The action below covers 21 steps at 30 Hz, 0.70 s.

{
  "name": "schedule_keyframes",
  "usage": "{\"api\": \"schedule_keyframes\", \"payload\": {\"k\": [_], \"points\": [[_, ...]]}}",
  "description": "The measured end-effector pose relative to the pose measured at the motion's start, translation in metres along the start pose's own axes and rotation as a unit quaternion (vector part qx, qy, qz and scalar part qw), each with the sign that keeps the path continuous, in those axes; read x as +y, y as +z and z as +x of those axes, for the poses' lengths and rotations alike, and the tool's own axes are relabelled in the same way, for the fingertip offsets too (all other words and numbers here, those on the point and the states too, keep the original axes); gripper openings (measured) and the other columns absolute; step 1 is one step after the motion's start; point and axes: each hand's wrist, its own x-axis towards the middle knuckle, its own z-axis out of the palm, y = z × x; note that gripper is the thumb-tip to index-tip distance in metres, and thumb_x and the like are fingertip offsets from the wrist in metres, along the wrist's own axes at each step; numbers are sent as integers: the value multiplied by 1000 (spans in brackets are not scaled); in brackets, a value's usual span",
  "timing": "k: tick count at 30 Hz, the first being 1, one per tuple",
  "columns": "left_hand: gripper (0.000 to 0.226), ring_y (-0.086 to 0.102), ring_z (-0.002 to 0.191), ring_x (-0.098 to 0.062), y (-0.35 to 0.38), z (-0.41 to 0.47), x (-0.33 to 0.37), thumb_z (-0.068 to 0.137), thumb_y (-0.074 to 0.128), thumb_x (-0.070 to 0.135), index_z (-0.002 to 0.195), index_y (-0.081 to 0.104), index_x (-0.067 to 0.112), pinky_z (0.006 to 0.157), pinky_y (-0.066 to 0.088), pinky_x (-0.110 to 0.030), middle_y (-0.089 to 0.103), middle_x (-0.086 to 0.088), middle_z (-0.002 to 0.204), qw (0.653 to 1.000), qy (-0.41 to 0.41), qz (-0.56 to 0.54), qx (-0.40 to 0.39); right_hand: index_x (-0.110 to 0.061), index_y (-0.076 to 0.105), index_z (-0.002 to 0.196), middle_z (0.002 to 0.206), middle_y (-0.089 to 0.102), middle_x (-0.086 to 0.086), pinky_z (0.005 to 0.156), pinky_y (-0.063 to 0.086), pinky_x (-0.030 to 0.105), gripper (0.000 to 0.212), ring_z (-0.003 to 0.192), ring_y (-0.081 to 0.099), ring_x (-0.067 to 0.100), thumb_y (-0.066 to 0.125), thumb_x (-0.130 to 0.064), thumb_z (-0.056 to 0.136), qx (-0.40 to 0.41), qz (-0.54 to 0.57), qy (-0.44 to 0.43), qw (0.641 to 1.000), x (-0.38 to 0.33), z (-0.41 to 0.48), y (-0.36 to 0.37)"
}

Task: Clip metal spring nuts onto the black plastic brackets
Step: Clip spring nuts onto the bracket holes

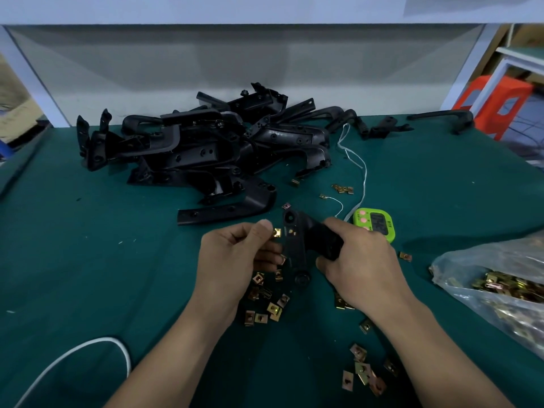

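Note:
My right hand (360, 260) grips a black plastic bracket (297, 245), held above the green table with its long arm pointing toward me. My left hand (232, 257) pinches a brass-coloured spring nut (276, 232) between thumb and fingers, right beside the bracket's left edge. One nut (286, 205) sits clipped at the bracket's far tip. Several loose spring nuts (266, 304) lie on the cloth under my hands, with more (365, 369) nearer to me at the right.
A big heap of black brackets (206, 142) fills the back middle of the table. A clear bag of spring nuts (500, 287) lies at the right. A green timer (376, 223) sits behind my right hand. A white cable (73, 354) curls at front left.

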Motion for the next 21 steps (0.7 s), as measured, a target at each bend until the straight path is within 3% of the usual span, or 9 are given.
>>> {"api": "schedule_keyframes", "payload": {"k": [7,12,17,21], "points": [[28,67,52,-18,3,-2,-2,95,70,23,69,77,15,48,52,-22,71,-11,64,999,12,29,17,-36,55,93,63,59,-11,56,53,36,34,63,60,19,82,-29,74,-20,12,4,1000,-2,0,1],[30,69,53,-21,2,-5,-5,94,71,29,66,75,19,51,53,-24,72,-9,63,993,52,101,7,-37,48,84,63,58,-9,53,47,34,35,63,58,23,81,-29,73,-28,-6,19,999,-3,0,1],[25,70,54,-19,4,-7,-6,92,73,25,68,76,24,51,54,-24,72,-3,62,984,90,155,12,-35,54,92,65,52,-10,56,35,30,32,64,50,28,80,-34,74,-11,-60,26,998,-4,0,0],[11,73,63,-7,7,-15,-3,78,86,26,79,79,34,56,55,-16,76,10,69,979,104,174,19,-33,58,100,68,63,-4,57,40,31,31,66,59,32,79,-34,77,12,-89,30,995,-11,-3,0]]}}
